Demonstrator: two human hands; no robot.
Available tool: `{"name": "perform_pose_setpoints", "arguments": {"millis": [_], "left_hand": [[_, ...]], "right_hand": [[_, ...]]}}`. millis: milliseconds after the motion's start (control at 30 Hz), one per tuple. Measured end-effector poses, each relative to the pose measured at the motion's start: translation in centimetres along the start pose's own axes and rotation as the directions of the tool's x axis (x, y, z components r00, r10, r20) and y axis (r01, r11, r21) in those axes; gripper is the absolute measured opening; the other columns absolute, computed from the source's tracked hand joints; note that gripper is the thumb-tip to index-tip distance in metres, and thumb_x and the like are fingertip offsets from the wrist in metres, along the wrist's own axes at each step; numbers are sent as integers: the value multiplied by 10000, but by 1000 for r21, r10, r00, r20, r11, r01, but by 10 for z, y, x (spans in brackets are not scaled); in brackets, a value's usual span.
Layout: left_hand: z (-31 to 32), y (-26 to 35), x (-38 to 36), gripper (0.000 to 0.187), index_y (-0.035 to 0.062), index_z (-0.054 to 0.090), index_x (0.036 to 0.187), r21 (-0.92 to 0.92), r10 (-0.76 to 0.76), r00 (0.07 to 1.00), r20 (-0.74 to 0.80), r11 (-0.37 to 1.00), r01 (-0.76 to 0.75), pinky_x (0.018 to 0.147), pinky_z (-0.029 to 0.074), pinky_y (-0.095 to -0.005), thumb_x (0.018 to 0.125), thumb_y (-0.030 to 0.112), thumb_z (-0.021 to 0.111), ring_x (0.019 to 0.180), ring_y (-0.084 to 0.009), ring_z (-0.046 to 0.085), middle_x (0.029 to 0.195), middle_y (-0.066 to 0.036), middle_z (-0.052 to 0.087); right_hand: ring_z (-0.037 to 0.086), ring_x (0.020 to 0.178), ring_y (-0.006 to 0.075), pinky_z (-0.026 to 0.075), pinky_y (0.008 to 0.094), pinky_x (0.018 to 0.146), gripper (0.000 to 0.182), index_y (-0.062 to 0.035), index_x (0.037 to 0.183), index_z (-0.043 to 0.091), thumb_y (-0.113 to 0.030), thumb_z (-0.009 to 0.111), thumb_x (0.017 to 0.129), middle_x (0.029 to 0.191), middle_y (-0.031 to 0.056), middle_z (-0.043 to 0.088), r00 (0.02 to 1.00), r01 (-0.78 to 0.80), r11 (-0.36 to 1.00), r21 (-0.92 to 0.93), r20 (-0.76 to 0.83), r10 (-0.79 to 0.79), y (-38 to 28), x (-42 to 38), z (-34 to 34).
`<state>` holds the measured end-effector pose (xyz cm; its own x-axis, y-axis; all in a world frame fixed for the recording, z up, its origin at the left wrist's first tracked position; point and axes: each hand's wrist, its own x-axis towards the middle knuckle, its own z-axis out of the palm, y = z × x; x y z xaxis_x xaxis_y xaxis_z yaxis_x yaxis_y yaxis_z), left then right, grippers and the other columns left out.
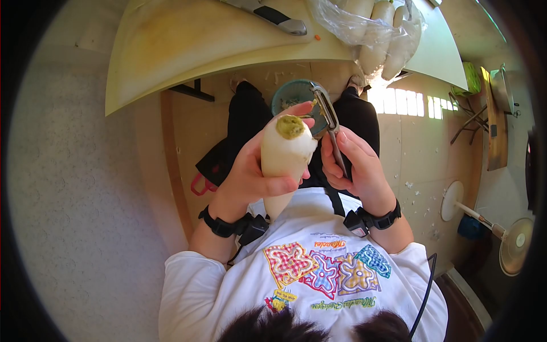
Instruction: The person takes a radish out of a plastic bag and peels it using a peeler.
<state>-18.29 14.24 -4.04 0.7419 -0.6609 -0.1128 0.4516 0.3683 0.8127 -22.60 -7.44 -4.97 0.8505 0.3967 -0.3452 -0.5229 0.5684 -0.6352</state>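
A white radish (283,153) with a greenish-brown stem end is wrapped in the fingers of my left hand (245,171), its stem end pointing away from me. My right hand (358,161) grips the handle of a metal peeler (327,108), blade end up, just to the right of the radish. Peeler and radish look slightly apart. Beyond both hands, on the floor between my feet, stands a teal basin (279,98) with pale scraps in it.
On the table (171,45) ahead lie a dark-handled knife (279,20) and a clear plastic bag (342,25) of several white radishes (375,43). A white fan (515,245) and a folding chair (474,117) stand at the right. Pale scraps dot the floor.
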Motion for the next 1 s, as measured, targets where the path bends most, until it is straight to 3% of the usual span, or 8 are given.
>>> {"name": "perform_pose_setpoints", "arguments": {"millis": [133, 233, 333, 433, 467, 533, 800, 1000], "left_hand": [[8, 1, 4, 810, 2, 446, 1428, 91, 31, 999, 36, 995, -34, 821, 544, -289, 707, 108, 800, 1103, -153, 596, 1564, -79, 308], [12, 0, 4, 792, 10, 455, 1429, 104, -12, 1000, 18, 995, 10, 927, 499, -307, 722, 113, 797, 1217, -168, 537, 1576, -85, 282], [9, -5, 7, 890, -14, 381, 1471, 257, 30, 1000, -3, 966, -28, 792, 546, -316, 696, 109, 801, 927, -179, 652, 1596, -106, 225], [10, -6, 5, 926, -5, 344, 1489, 239, 12, 999, -32, 971, -3, 796, 550, -312, 696, 114, 806, 923, -172, 655, 1532, -86, 336], [12, -6, 3, 847, 9, 411, 1449, 160, -10, 999, -51, 987, 18, 953, 438, -330, 709, 126, 808, 1143, -182, 525, 1533, -97, 332], [11, -6, 3, 770, 23, 479, 1409, 81, -33, 997, -68, 996, 39, 1110, 326, -349, 723, 137, 810, 1363, -192, 396, 1534, -108, 328], [6, -5, 1, 848, 67, 384, 1479, -52, -86, 989, -121, 995, 80, 802, 547, -291, 736, 98, 791, 941, -106, 614, 1199, -32, 591], [8, 2, 0, 858, 60, 384, 1478, -18, -95, 995, -34, 995, 94, 822, 543, -290, 722, 83, 789, 956, -104, 614, 1252, -34, 578]], "right_hand": [[320, 398, 74, 231, 220, 371, 322, -55, 951, 505, -341, 410, 1063, 585, 15, 446, 998, -12, 999, -34, -57, 10, -2, 0, 7], [337, 409, 73, 241, 215, 380, 311, -65, 955, 507, -342, 416, 1062, 584, 11, 452, 998, 7, 994, -108, -69, -14, 2, 2, 5], [355, 428, 66, 254, 208, 394, 302, -75, 958, 510, -343, 420, 1061, 582, 3, 458, 994, 34, 989, -147, -103, -49, 5, 2, 7], [363, 445, 59, 264, 205, 406, 297, -80, 961, 514, -344, 423, 1061, 583, -6, 460, 993, 35, 985, -170, -108, -54, 8, 3, 6], [363, 445, 59, 264, 205, 406, 297, -80, 961, 514, -344, 423, 1061, 583, -6, 460, 993, 35, 985, -170, -109, -54, 8, 3, 6], [355, 447, 56, 265, 204, 411, 298, -78, 963, 516, -343, 420, 1062, 584, -11, 459, 993, 31, 979, -204, -105, -53, 7, 4, 6], [355, 462, 57, 266, 205, 413, 295, -73, 964, 518, -333, 419, 1063, 592, -7, 452, 995, 52, 980, -194, -74, -67, 4, 2, 5], [352, 464, 57, 264, 205, 413, 296, -73, 965, 520, -332, 417, 1064, 595, -6, 452, 995, 40, 984, -176, -81, -55, 3, 1, 7]]}}
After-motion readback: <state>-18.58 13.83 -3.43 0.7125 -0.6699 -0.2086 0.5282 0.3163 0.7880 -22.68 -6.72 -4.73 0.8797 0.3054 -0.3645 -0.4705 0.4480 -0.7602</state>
